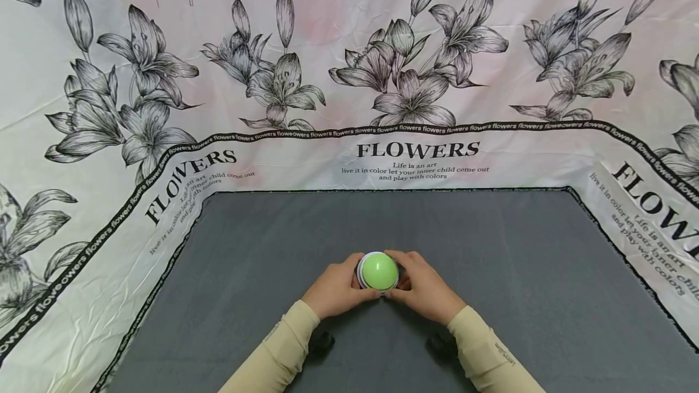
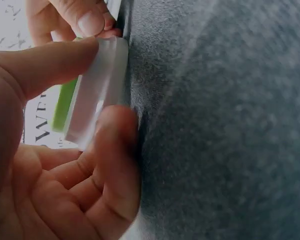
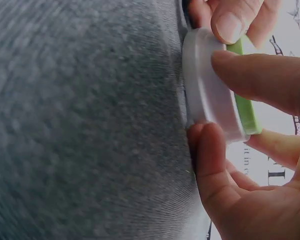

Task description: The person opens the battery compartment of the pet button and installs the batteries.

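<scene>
A small round container with a green lid [image 1: 380,271] is held between both hands at the middle of the grey surface. Its translucent whitish body [image 2: 96,95] shows below the green lid [image 3: 246,112] in the wrist views, with the base right at the cloth. From one side my left hand [image 1: 338,287] grips it, thumb on the near side and fingers curled round the far side. My right hand [image 1: 427,287] holds the opposite side the same way. Both thumb tips nearly meet at the near edge. The far fingers are partly hidden behind the container in the head view.
Dark grey cloth [image 1: 284,229] covers the work area around the hands. A white border [image 1: 306,165] printed "FLOWERS" frames it, and flower-patterned fabric [image 1: 317,29] rises behind. Small dark objects [image 1: 321,343] show beneath both wrists.
</scene>
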`<state>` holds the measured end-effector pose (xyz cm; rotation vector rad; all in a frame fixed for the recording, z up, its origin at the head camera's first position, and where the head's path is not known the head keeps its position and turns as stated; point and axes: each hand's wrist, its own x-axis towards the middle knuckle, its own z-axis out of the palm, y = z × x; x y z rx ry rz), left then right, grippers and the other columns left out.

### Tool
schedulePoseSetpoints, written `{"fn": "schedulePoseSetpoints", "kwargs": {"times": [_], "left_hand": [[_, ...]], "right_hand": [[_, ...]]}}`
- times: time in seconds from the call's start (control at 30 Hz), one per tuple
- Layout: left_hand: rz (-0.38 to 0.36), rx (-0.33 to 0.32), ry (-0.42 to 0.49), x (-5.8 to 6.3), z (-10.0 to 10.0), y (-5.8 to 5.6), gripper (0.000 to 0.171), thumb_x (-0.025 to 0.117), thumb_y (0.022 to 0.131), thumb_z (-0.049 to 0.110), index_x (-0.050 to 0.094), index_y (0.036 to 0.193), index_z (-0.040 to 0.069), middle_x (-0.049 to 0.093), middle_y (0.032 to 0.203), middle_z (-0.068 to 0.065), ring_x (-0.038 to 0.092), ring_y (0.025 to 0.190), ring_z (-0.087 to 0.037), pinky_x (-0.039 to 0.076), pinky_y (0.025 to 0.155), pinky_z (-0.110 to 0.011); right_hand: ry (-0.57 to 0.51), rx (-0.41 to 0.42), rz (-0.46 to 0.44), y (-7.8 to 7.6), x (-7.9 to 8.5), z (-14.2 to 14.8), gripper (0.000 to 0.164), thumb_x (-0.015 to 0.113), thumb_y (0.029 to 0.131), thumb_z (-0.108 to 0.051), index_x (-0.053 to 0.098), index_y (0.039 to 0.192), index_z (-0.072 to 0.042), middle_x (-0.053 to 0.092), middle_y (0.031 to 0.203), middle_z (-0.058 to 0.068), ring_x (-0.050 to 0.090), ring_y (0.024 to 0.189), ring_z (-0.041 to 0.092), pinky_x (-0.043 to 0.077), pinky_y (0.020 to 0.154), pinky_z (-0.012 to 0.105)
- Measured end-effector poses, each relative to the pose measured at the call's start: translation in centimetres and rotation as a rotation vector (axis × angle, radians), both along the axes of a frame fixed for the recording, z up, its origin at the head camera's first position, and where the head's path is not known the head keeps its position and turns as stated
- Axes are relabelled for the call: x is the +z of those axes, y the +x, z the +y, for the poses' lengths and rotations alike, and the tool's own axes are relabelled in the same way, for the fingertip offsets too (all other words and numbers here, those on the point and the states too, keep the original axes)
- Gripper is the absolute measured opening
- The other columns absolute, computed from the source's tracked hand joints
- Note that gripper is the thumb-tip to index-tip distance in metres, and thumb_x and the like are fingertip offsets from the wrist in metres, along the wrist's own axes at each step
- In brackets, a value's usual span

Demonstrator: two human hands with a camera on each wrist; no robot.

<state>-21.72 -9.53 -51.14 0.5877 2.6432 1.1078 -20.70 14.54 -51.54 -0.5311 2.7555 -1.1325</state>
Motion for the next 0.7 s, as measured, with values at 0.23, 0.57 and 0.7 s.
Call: {"fn": "schedulePoseSetpoints", "kwargs": {"times": [0.23,0.57,0.7], "left_hand": [[0.033,-0.029,-0.087,-0.8,-0.1,-0.4,0.062,0.08,0.094,0.054,0.064,0.14,0.015,0.079,0.103,0.001,0.069,0.08,-0.005,0.056,0.072,-0.03],[0.051,0.013,-0.217,-1.3,0.2,-0.3,0.082,0.075,0.094,0.058,0.057,0.152,0.002,0.08,0.108,-0.012,0.07,0.073,-0.015,0.055,0.062,-0.036],[0.028,0.016,-0.225,-1.6,0.0,0.1,0.093,0.071,0.096,0.061,0.047,0.161,-0.001,0.081,0.104,-0.011,0.072,0.074,-0.016,0.057,0.062,-0.036]], "right_hand": [[0.037,-0.017,0.0,-0.2,-1.1,-0.7,0.077,0.086,0.095,-0.026,0.051,0.162,-0.012,0.061,0.13,0.008,0.057,0.09,0.008,0.053,0.081,0.03],[0.111,-0.067,0.056,0.1,-1.3,-1.5,0.071,0.086,0.094,-0.024,0.057,0.155,-0.002,0.072,0.134,0.008,0.062,0.093,0.007,0.056,0.084,0.033],[0.106,-0.07,0.043,0.4,-1.3,0.0,0.07,0.085,0.096,-0.028,0.057,0.156,-0.006,0.066,0.147,0.011,0.07,0.104,0.015,0.06,0.087,0.037]]}}
